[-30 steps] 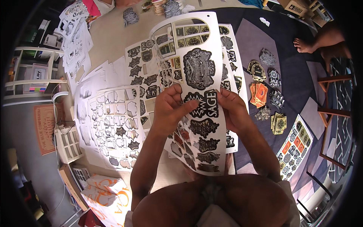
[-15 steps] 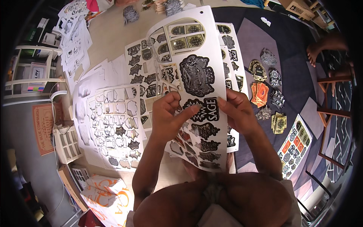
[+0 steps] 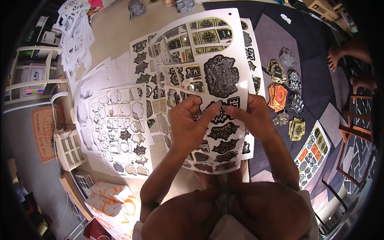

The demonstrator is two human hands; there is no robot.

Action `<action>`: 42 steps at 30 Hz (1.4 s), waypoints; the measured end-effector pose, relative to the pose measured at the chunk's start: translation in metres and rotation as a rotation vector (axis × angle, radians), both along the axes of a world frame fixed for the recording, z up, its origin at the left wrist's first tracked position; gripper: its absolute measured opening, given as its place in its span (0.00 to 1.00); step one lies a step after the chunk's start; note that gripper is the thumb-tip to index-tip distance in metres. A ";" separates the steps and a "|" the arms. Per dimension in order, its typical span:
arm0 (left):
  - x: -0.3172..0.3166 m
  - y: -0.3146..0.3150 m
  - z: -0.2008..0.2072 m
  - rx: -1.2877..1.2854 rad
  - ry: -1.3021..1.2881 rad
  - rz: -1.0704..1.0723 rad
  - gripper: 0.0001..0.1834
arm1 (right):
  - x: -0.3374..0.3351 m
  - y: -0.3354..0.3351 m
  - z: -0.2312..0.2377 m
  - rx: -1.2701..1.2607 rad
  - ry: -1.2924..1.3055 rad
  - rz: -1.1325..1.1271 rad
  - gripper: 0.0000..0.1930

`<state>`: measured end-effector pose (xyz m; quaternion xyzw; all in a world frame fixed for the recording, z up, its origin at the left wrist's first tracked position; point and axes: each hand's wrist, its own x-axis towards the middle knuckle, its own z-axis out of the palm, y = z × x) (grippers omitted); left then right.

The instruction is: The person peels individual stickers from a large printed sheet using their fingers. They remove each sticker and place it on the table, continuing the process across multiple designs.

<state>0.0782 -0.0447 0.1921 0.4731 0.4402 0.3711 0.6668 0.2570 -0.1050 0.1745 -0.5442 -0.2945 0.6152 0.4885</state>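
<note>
A large white sticker sheet [image 3: 241,120], partly cut out with see-through gaps, is held up and bowed between my hands. My left hand [image 3: 190,124] has its fingers curled at the sheet's cut-out side, thumb stretched over the front. My right hand [image 3: 256,120] grips the right edge, fingers behind and thumb in front. Both thumb tips meet at a jagged black-and-white sticker [image 3: 216,114] in the sheet. Above it is a larger dark ornate sticker [image 3: 221,76]. Further sticker sheets [image 3: 140,72] lie beneath and behind the held one.
Emptied sheets [image 3: 108,86] lie at left, beside a white rack [image 3: 70,148]. Sorted piles on the dark cloth at right include orange cards [image 3: 277,98] and yellowish cards [image 3: 297,129]. Another full sheet [image 3: 313,156] lies nearer. Another person's foot [image 3: 335,58] shows far right.
The held sheet has shifted right and turned more face-on, showing more of its cut-outs. My hands moved slightly right with it, and my thumbs have come together on the jagged sticker.
</note>
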 end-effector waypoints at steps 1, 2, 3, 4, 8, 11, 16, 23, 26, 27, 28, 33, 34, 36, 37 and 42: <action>0.000 0.002 -0.003 -0.026 0.064 0.001 0.10 | 0.001 0.000 -0.003 0.005 0.012 0.007 0.12; -0.001 0.006 -0.007 -0.017 0.112 -0.013 0.10 | 0.001 0.001 -0.007 0.011 0.024 0.014 0.12; -0.001 0.008 -0.011 -0.018 0.173 -0.014 0.11 | 0.001 0.001 -0.011 0.007 0.033 0.016 0.11; 0.001 0.008 -0.016 -0.009 0.141 -0.006 0.12 | 0.001 0.001 -0.015 0.022 0.073 0.012 0.11; 0.010 0.006 -0.030 -0.056 0.046 0.077 0.12 | -0.001 -0.001 -0.027 0.042 0.155 -0.011 0.09; 0.013 0.004 -0.031 -0.117 -0.003 0.109 0.11 | -0.001 -0.001 -0.034 0.070 0.189 -0.001 0.10; 0.019 0.001 -0.026 -0.254 -0.023 0.194 0.10 | -0.002 0.003 -0.036 0.130 0.190 0.040 0.11; 0.001 0.008 -0.037 -0.059 0.117 0.150 0.10 | -0.018 -0.006 -0.033 0.020 0.012 0.040 0.12; -0.003 0.001 -0.043 -0.006 0.223 0.140 0.12 | -0.026 -0.016 -0.042 -0.042 0.022 0.015 0.13; -0.004 0.000 -0.045 0.019 0.224 0.146 0.12 | -0.029 -0.017 -0.046 -0.031 0.019 0.013 0.13; -0.006 -0.001 -0.045 0.031 0.233 0.148 0.12 | -0.032 -0.017 -0.049 -0.022 0.016 0.008 0.13; -0.016 -0.002 -0.047 0.047 0.298 0.175 0.12 | -0.034 -0.028 -0.054 -0.013 -0.184 0.128 0.17; -0.018 -0.003 -0.045 0.043 0.331 0.164 0.13 | -0.038 -0.027 -0.056 -0.028 -0.263 0.127 0.18; -0.015 0.000 -0.043 0.108 0.312 0.143 0.15 | -0.037 -0.028 -0.055 -0.025 -0.277 0.123 0.20; -0.011 0.001 -0.044 0.141 0.294 0.166 0.16 | -0.035 -0.031 -0.053 -0.034 -0.200 0.142 0.20; -0.025 0.009 -0.024 0.193 0.250 0.210 0.15 | -0.034 -0.058 -0.056 0.112 -0.140 0.080 0.19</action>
